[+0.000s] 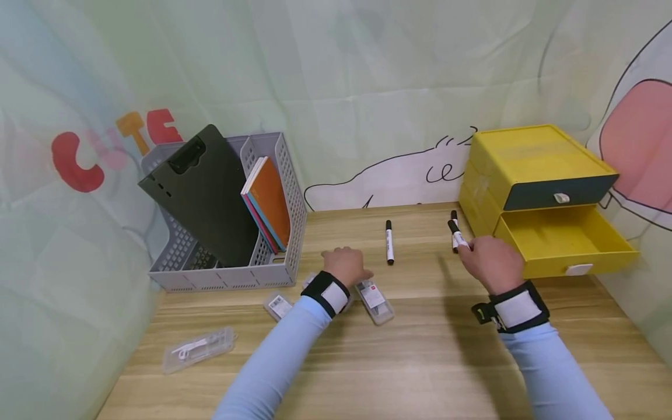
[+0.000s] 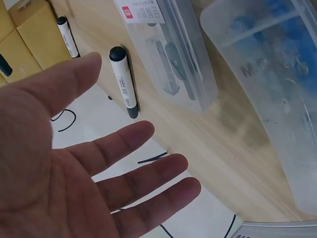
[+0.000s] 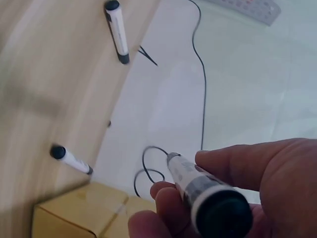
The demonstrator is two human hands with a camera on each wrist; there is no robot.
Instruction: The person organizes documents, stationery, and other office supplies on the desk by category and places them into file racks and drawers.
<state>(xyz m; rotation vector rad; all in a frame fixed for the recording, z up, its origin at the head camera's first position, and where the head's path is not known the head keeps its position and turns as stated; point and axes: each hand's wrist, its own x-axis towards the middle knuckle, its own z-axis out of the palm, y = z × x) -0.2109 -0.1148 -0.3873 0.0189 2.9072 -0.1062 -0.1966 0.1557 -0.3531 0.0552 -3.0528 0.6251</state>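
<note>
My right hand pinches a black-and-white marker between thumb and fingers, just left of the pulled-out drawer. Behind it on the table lies a second marker, partly covered in the head view. A third marker lies near the table's middle. My left hand is held over several clear plastic cases, its fingers apart and holding nothing in the left wrist view. One labelled case lies to its right; a smaller case lies left of the wrist. A cloudy case with blue contents shows in the left wrist view.
A grey perforated organizer at the back left holds a black clipboard and thin notebooks. At the right stands a yellow drawer unit, lower drawer pulled out. A clear case lies front left.
</note>
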